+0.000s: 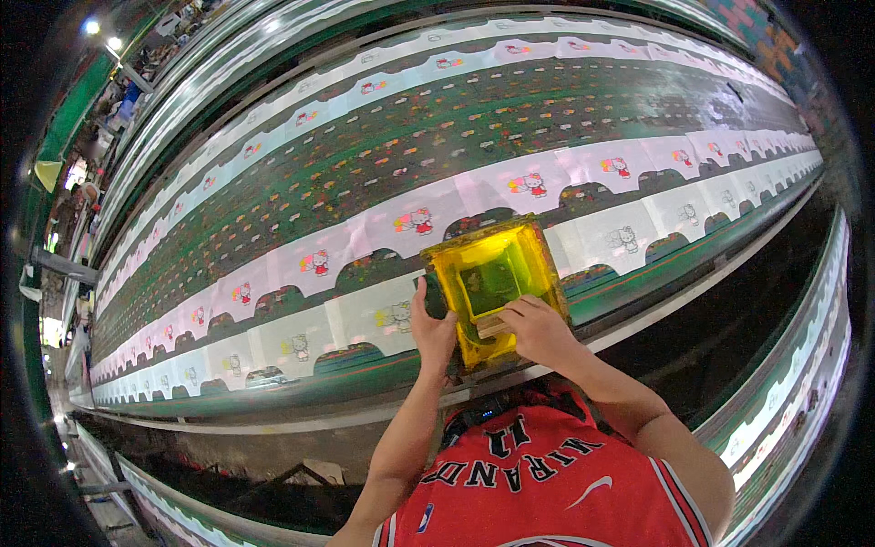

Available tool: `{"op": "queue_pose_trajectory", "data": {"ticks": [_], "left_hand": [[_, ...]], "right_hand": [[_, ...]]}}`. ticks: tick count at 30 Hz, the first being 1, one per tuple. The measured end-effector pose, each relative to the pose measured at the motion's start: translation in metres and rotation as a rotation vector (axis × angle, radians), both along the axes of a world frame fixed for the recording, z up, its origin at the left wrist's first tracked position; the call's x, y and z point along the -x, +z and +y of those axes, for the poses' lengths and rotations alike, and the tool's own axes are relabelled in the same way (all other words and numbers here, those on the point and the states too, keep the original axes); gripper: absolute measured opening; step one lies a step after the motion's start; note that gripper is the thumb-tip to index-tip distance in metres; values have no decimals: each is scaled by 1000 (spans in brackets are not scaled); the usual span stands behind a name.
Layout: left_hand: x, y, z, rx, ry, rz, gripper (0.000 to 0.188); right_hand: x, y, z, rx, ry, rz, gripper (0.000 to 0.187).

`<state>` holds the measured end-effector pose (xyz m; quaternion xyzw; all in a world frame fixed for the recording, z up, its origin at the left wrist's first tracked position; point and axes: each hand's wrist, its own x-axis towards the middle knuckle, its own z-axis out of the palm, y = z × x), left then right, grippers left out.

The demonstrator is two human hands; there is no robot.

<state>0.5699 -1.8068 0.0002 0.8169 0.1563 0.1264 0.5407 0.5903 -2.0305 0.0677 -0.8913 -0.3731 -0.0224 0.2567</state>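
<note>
head view: right hand [533, 326] gripped squeegee [492, 325] in yellow frame [544, 264]; left hand [435, 335], half-curled, held frame's side. printing stroke seemed underway; next likely needed even pressure.

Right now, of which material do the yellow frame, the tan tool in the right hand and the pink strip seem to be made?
Yellow frame: glossy, its walls shine; coated wood or metal, I cannot tell which.
Tan tool: probably wood, from its dull, pale-brown surface.
Pink strip: thin, matte cloth or paper, judging by its faint creases.
</note>
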Motion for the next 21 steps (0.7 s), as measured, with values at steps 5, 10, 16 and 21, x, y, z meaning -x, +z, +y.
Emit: {"op": "queue_pose_trajectory", "data": {"ticks": [5, 10, 16, 21], "left_hand": [[-17, -6, -60, -35, 0, 76, 81], [-21, -5, -68, -110, -4, 125, 82], [-23, -5, -75, -149, 16, 160, 84], [-23, -10, -76, -228, 11, 157, 83]], "right_hand": [[-14, -17, -63, -9, 2, 17, 26], [-17, -20, -78, 26, 33, 70, 29], [-16, -23, -85, -64, 31, 35, 35], [-8, -17, -90, -60, 12, 33, 33]]}}
